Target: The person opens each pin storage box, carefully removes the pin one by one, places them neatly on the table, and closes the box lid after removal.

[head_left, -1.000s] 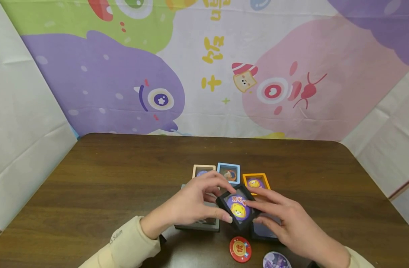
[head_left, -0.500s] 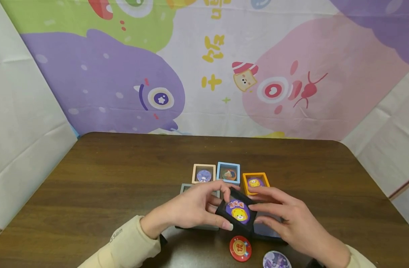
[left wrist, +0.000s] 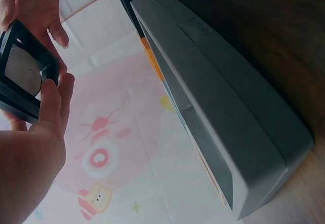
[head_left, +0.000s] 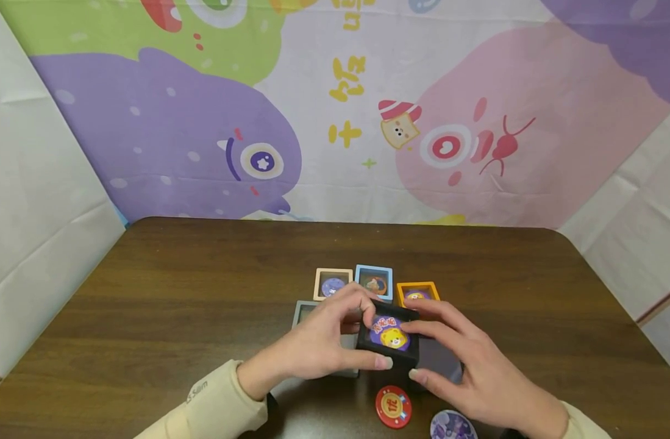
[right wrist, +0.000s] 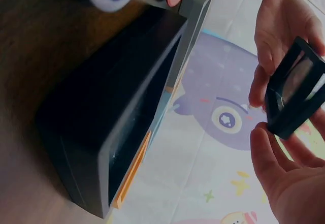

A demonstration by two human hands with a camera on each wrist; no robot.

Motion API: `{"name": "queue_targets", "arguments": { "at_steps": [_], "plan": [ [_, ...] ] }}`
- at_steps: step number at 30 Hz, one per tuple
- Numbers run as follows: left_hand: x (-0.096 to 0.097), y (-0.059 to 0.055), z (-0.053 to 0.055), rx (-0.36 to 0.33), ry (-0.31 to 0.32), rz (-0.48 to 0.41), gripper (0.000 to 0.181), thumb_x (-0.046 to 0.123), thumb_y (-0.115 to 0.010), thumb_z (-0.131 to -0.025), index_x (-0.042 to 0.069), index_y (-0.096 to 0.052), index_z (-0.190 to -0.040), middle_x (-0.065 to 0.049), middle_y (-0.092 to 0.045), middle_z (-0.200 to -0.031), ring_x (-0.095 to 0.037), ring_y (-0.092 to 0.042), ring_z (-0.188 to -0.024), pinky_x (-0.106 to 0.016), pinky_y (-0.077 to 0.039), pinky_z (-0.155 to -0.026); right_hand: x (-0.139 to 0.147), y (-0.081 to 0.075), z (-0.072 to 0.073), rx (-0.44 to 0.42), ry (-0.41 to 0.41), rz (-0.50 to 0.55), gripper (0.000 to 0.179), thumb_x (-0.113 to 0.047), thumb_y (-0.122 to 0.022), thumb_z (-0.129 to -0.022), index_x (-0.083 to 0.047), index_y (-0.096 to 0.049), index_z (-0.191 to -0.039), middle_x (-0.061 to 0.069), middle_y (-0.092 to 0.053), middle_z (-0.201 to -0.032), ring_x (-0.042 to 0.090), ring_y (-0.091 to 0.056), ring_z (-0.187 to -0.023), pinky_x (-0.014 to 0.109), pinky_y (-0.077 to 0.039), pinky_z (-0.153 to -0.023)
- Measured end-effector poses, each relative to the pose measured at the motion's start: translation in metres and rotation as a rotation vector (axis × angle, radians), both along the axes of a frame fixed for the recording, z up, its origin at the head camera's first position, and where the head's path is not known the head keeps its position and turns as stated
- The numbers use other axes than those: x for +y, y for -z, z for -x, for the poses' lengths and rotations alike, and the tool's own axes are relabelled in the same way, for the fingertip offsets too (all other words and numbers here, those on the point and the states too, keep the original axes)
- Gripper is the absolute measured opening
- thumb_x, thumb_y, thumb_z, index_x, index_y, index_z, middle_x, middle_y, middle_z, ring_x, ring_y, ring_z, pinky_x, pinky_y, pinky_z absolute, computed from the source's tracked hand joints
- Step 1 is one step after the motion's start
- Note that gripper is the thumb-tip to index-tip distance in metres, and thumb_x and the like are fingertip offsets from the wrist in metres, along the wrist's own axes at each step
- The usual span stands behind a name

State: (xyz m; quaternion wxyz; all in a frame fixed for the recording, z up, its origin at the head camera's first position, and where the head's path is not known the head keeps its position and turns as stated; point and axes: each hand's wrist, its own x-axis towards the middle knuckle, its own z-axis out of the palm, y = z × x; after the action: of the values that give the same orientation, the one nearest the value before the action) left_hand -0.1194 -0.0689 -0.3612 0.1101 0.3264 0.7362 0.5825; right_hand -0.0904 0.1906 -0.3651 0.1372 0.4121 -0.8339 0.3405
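A small black square box frame (head_left: pixel 405 360) is held up above the tabletop (head_left: pixel 175 292), containing a round purple badge (head_left: pixel 394 337) with a yellow bear face. Behind it stand a cream square frame (head_left: pixel 333 270) with a round violet badge (head_left: pixel 332 286), a light-blue square frame (head_left: pixel 374 267) with a round multicoloured badge, and an orange square frame (head_left: pixel 417 285) with a purple-and-yellow badge. A larger grey box frame (left wrist: pixel 218 97) and a larger black box frame (right wrist: pixel 117 82) lie below the hands, their insides partly hidden.

The left hand (head_left: pixel 324 341) has its grip pinching the small frame, thumb along the near edge, index finger bent over the top. The right hand's (head_left: pixel 474 360) grip is loosely spread, fingertips touching the frame's right edge, thumb lower.
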Motion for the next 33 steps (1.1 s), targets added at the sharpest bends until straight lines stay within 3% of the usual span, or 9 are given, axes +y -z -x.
{"name": "queue_targets", "arguments": {
  "at_steps": [5, 14, 19, 22, 26, 29, 33],
  "plan": [
    [0.0018, -0.0001, -0.0012, -0.029, -0.031, 0.013, 0.041, 0.016, -0.088, -0.077, 0.018, -0.049, -0.091, -0.001, -0.048, -0.116, -0.017, -0.064, -0.101, -0.031, -0.057, -0.080, -0.0021, 0.0019, -0.0004, -0.065, 0.032, -0.016, 0.061, -0.024, -0.084, -0.081, -0.021, -0.056, -0.135, 0.002, -0.044, -0.147, 0.021, -0.047, -0.130, 0.019, -0.043, -0.098],
    [0.0044, 0.0030, -0.0002, -0.124, -0.029, -0.015, 0.038, 0.013, -0.083, -0.083, 0.011, -0.047, -0.094, -0.009, -0.048, -0.108, -0.016, -0.067, -0.091, -0.034, -0.059, -0.071, -0.0026, 0.0060, 0.0024, -0.177, 0.043, 0.005, 0.095, -0.027, -0.088, -0.078, -0.015, -0.032, -0.154, 0.002, -0.041, -0.147, 0.017, -0.050, -0.126, 0.028, -0.052, -0.092],
    [0.0035, 0.0039, -0.0001, -0.154, -0.027, 0.014, 0.036, 0.019, -0.078, -0.088, 0.009, -0.045, -0.097, -0.006, -0.051, -0.109, -0.013, -0.069, -0.087, -0.029, -0.058, -0.068, -0.0036, 0.0075, 0.0043, -0.167, 0.039, 0.004, 0.104, -0.025, -0.092, -0.072, -0.016, -0.030, -0.155, 0.002, -0.042, -0.145, 0.019, -0.057, -0.118, 0.029, -0.053, -0.089],
    [0.0025, 0.0040, -0.0001, -0.195, -0.047, 0.033, 0.035, 0.027, -0.074, -0.091, 0.010, -0.044, -0.100, -0.004, -0.058, -0.101, -0.012, -0.067, -0.074, -0.024, -0.049, -0.057, -0.0040, 0.0082, 0.0034, -0.171, 0.043, -0.011, 0.108, -0.023, -0.093, -0.070, -0.018, -0.029, -0.156, 0.004, -0.039, -0.149, 0.019, -0.057, -0.117, 0.029, -0.054, -0.087],
    [0.0017, 0.0033, 0.0001, -0.292, -0.097, 0.032, 0.040, 0.041, -0.067, -0.094, 0.011, -0.044, -0.104, -0.008, -0.060, -0.098, -0.016, -0.064, -0.068, -0.028, -0.052, -0.059, -0.0049, 0.0087, 0.0011, -0.177, 0.053, -0.040, 0.113, -0.022, -0.094, -0.068, -0.019, -0.026, -0.158, 0.005, -0.035, -0.153, 0.016, -0.059, -0.116, 0.028, -0.053, -0.088],
    [0.0021, 0.0021, 0.0000, -0.354, -0.132, 0.015, 0.043, 0.046, -0.063, -0.095, 0.009, -0.044, -0.106, -0.011, -0.056, -0.108, -0.019, -0.066, -0.081, -0.037, -0.059, -0.068, -0.0053, 0.0086, 0.0005, -0.164, 0.053, -0.048, 0.113, -0.017, -0.094, -0.068, -0.018, -0.025, -0.158, 0.006, -0.035, -0.153, 0.015, -0.059, -0.117, 0.029, -0.053, -0.090],
    [0.0033, 0.0008, -0.0006, -0.408, -0.155, 0.002, 0.043, 0.047, -0.061, -0.097, 0.007, -0.049, -0.109, -0.013, -0.058, -0.112, -0.022, -0.067, -0.087, -0.039, -0.059, -0.072, -0.0052, 0.0083, 0.0012, -0.124, 0.068, -0.061, 0.112, -0.013, -0.093, -0.068, -0.016, -0.026, -0.158, 0.006, -0.038, -0.151, 0.017, -0.056, -0.120, 0.031, -0.054, -0.089]
  ]
}}
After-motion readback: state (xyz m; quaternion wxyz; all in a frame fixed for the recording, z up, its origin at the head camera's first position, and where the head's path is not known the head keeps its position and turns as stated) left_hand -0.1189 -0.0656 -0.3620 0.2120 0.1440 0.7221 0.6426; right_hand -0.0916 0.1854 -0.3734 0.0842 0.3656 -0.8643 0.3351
